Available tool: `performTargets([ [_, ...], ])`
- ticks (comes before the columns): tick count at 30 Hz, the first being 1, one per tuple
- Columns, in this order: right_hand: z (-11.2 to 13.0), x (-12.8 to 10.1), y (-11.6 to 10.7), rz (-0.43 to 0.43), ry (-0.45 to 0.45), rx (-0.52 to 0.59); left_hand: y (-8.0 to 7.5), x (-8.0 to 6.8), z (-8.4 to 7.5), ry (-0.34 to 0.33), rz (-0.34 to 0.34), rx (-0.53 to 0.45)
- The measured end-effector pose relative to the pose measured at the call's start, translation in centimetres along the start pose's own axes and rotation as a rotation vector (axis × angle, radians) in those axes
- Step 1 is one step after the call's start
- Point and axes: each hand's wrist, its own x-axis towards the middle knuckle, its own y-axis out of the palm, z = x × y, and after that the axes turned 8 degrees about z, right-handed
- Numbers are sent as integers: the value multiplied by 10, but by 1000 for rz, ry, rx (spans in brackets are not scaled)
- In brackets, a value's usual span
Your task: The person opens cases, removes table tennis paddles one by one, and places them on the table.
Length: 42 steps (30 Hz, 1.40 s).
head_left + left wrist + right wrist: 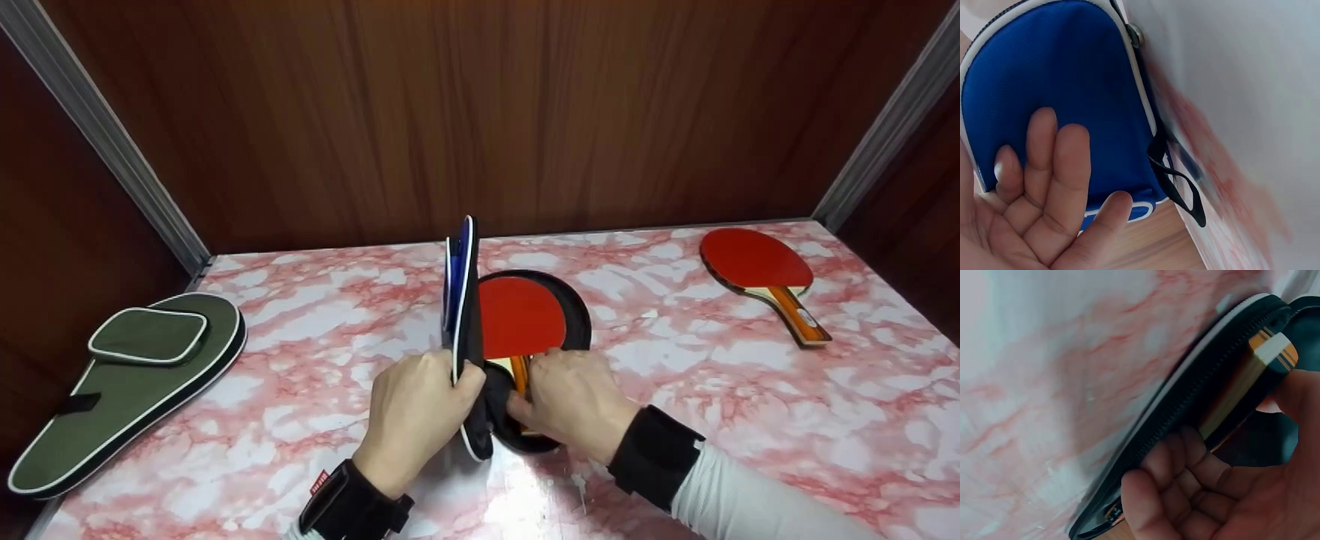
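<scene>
A blue table tennis paddle case (471,315) with white piping lies unzipped, its lid raised on edge. My left hand (416,409) grips the lid's edge, thumb on the dark inner side and fingers against the blue outside (1084,62). In the case's black lower half lies a red paddle (523,319). My right hand (574,397) holds this paddle by its striped wooden handle (1241,385). In the right wrist view, its fingers sit between the handle and the zipper edge (1185,391). The lid partly hides the paddle's left side.
A green paddle case (161,382) with a small front pocket lies at the left. Another red paddle (757,259) rests at the right, its handle towards me. Wooden panels (510,112) stand behind the pink marbled tabletop (675,465) and at its sides.
</scene>
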Motion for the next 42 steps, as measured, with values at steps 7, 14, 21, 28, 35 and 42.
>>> performTargets([
  [7, -6, 1, 5, -6, 16, -19, 0, 1, -1, -2, 15, 4],
  [14, -19, 3, 5, 3, 45, 90, 1, 1, -1, 2, 27, 6],
  [21, -26, 5, 1, 72, 40, 143, 1, 1, -2, 8, 30, -9],
  [28, -32, 5, -6, 56, 20, 209, 1, 1, -2, 8, 26, -9],
  [35, -46, 2, -7, 24, 29, 245, 2, 1, -2, 12, 22, -1],
  [42, -57, -2, -5, -76, 33, 183, 1, -1, -1, 7, 21, -7],
])
